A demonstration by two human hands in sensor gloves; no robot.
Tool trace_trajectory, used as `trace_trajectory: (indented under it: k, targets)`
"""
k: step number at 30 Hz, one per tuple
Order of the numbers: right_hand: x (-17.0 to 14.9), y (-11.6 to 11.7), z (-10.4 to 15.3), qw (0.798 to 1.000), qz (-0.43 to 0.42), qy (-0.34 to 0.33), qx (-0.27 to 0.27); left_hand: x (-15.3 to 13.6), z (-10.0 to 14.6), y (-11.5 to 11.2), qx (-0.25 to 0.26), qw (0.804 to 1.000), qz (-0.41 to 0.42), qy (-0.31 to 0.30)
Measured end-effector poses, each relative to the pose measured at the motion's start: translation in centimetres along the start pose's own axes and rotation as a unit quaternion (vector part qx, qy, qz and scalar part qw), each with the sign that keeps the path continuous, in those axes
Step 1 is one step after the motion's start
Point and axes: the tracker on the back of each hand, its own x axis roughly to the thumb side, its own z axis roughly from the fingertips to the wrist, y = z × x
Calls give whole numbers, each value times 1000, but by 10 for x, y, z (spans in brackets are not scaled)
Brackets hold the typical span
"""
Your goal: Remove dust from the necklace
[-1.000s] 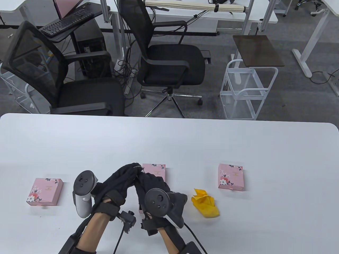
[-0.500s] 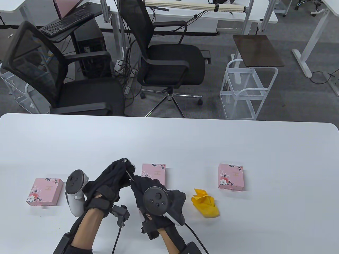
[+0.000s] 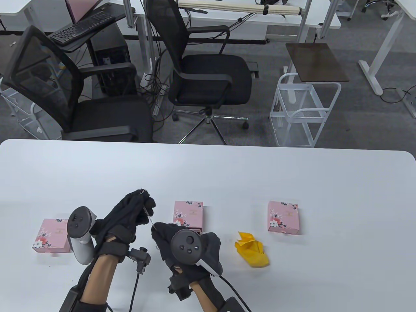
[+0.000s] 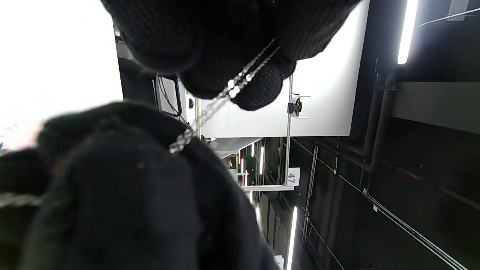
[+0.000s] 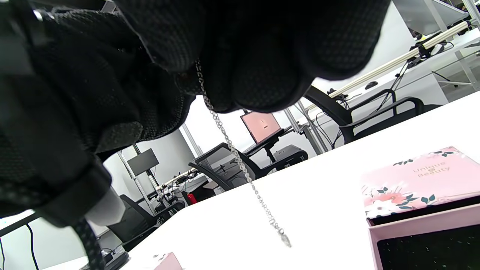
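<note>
A thin silver necklace [image 3: 148, 211] is stretched between my two gloved hands above the table. My left hand [image 3: 142, 199] pinches its upper part at the fingertips, and the chain [image 4: 225, 92] runs down from there to the other glove. My right hand [image 3: 158, 231] grips the chain lower down. In the right wrist view the necklace [image 5: 240, 165] hangs from those fingers with its free end dangling above the table. A crumpled yellow cloth [image 3: 253, 252] lies on the table to the right of my right hand, untouched.
A pink floral box [image 3: 188, 213] with its drawer partly slid out [image 5: 412, 180] sits just behind my right hand. Two more pink boxes lie at the left [image 3: 54, 235] and right [image 3: 282, 217]. Office chairs and a white wire cart stand beyond the table's far edge [image 3: 208, 143].
Both hands have shifted left and a little nearer to me and have drawn apart. The chain that was bunched between touching fingertips now shows as a taut line between them.
</note>
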Motion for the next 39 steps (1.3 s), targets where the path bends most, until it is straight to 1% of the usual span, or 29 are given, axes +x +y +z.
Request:
trace_trajectory:
  k: [3,6,10,15,18,21,24,27,29,31,33,35,37,39]
  targets:
    - [-1,3,-1,1000,0,1,8,2,0,1,-1,1000,-20,-11]
    - [-1,5,-1,1000,6,0,16,5,2,3,22,999,-19,-19]
    - [-2,8,-2,1000,3,2,21,12,5,9,46,997,-49,-35]
    - [-2,8,-2,1000,0,2,28,20,8,12,58,995,-57,-50]
    - [-2,9,-2,999,0,2,36,21,9,11,55,996,-52,-54]
    - [-3,11,-3,999,-3,-3,50,21,10,8,48,997,-29,-52]
    - [-4,13,-4,998,-4,-2,59,21,10,4,32,998,-19,-50]
    - [-7,12,-5,997,8,3,72,22,11,-3,21,998,-21,-49]
    - [-11,10,-4,997,30,13,66,22,11,-7,16,998,-27,-51]
    - [-21,5,-4,997,63,29,35,22,11,-9,11,998,-34,-54]
    - [-32,-4,-5,995,87,49,24,22,11,-9,10,998,-38,-53]
    - [-53,-22,-2,990,112,88,10,22,10,-9,10,998,-41,-53]
    - [-68,-34,2,985,128,115,11,23,11,-8,14,997,-50,-55]
    - [-90,-51,9,976,153,152,15,23,11,-8,17,996,-63,-58]
